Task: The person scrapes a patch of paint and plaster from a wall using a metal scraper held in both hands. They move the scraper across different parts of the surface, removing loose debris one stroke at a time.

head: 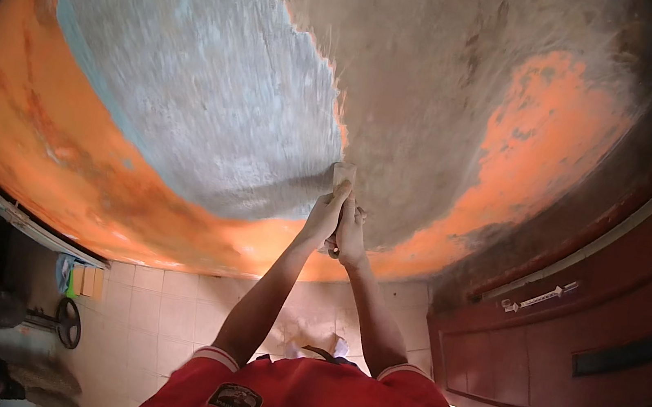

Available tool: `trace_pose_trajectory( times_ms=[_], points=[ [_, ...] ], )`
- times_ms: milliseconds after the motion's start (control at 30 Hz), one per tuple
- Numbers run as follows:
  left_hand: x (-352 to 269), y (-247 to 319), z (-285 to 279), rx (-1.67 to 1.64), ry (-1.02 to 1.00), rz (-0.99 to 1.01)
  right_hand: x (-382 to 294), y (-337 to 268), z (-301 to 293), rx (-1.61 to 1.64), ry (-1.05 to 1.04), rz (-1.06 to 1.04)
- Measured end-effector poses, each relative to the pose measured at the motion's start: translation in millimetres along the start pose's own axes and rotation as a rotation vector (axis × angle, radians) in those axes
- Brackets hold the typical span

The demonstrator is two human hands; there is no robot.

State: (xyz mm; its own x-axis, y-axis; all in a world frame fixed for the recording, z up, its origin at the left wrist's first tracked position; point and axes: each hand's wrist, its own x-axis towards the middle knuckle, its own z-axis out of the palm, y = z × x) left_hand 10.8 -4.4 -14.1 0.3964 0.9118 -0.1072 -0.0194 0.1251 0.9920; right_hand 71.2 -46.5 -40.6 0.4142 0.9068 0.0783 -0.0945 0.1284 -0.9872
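Both arms reach forward to a paint scraper [345, 172] with a broad, dusty blade set against the painted wall [204, 95]. My left hand [324, 217] wraps the tool from the left, its thumb laid along the base of the blade. From the right, my right hand [351, 231] closes over the same handle, pressed against the left. Fingers hide most of the handle. The blade meets the ragged edge between a pale blue-grey layer and bare grey-brown plaster [412, 110], where a thin line of orange paint shows.
Orange paint [547, 121] covers a patch at the right and the wall's lower band. A red-brown door [496, 362] with a metal bolt [539, 296] stands at right. Pale floor tiles [144, 315] lie below. At lower left are a black wheel [68, 323] and small boxes [87, 282].
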Motion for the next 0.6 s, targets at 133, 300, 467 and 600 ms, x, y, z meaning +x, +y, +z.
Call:
trace_pose_trajectory(
  times_ms=[133,300,467,600],
  points=[
    [-6.0,-0.6,5.0,-0.149,-0.071,-0.055,-5.9,-15.3,-5.8,0.018,-0.022,0.009],
    [-2.7,-20.6,5.1,-0.058,-0.023,-0.032,-6.3,4.1,-6.8,0.0,0.027,-0.142],
    [-3.5,18.4,21.2,-0.163,-0.057,-0.017,13.3,-1.7,-19.8,-0.056,-0.075,-0.191],
    [-7.5,-19.5,8.4,-0.084,0.086,-0.024,-10.3,-17.7,-12.0,-0.028,-0.118,0.09]
  ],
)
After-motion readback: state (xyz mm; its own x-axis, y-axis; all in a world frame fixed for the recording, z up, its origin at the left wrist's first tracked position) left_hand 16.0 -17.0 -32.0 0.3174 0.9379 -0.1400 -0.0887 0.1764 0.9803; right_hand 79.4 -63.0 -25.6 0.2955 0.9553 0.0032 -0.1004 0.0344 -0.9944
